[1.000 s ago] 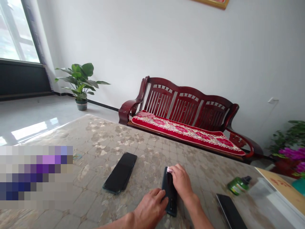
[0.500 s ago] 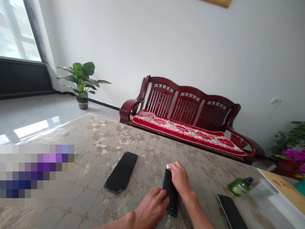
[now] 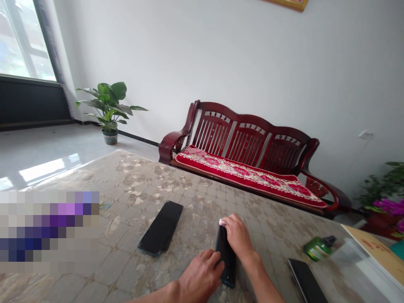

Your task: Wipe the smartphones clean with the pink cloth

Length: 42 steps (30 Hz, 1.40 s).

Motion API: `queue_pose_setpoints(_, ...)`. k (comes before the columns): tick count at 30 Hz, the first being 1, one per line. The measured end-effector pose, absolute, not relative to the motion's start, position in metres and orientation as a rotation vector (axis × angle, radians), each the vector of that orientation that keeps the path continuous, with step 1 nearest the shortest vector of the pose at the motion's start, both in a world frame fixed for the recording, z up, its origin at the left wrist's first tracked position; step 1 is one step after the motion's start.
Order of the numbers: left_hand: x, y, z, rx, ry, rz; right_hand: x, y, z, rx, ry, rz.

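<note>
A dark phone [image 3: 227, 263] lies on the patterned table cover with its long side running away from me. My left hand [image 3: 203, 269] grips its near left side, fingers bent over the edge. At the far end, my right hand [image 3: 236, 233] is closed on a small white wad [image 3: 221, 221], which touches the phone's top edge; its material is hard to make out. My right fingers cover part of the phone. To the left rests a second black phone [image 3: 160, 227], apart from both hands.
Right of my hands lie another dark phone [image 3: 306, 280] and a green bottle [image 3: 318, 248] with a black cap. A cardboard box [image 3: 375, 250] and a clear plastic container [image 3: 353, 263] stand at the right edge. Beyond the table is a wooden bench [image 3: 249, 134]. Pixelation hides the left side.
The white wad and my right fingertips have shifted very slightly left at the phone's far end. My left hand keeps its hold on the phone.
</note>
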State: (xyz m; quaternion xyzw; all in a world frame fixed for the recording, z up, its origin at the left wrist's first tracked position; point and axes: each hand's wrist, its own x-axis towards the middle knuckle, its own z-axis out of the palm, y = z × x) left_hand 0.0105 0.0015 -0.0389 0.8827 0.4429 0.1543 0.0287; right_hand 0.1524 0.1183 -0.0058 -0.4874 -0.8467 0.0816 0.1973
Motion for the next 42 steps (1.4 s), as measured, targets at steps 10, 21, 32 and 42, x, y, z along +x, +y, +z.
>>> queue_pose_setpoints(10,0.013,0.001,-0.048,2.655,1.438,0.529,0.17,0.072,-0.009,-1.185,-2.473,0.443)
queue_pose_setpoints(21,0.013,0.002,-0.047,2.68,1.414,0.544,0.175,0.079,-0.007,-1.238,-2.413,0.381)
queue_pose_setpoints(32,0.011,0.001,-0.045,2.736,1.365,0.517,0.179,0.104,-0.006,-1.371,-2.32,0.294)
queue_pose_setpoints(42,0.01,0.001,-0.037,2.681,1.375,0.455,0.195,0.076,-0.02,-1.264,-2.337,0.377)
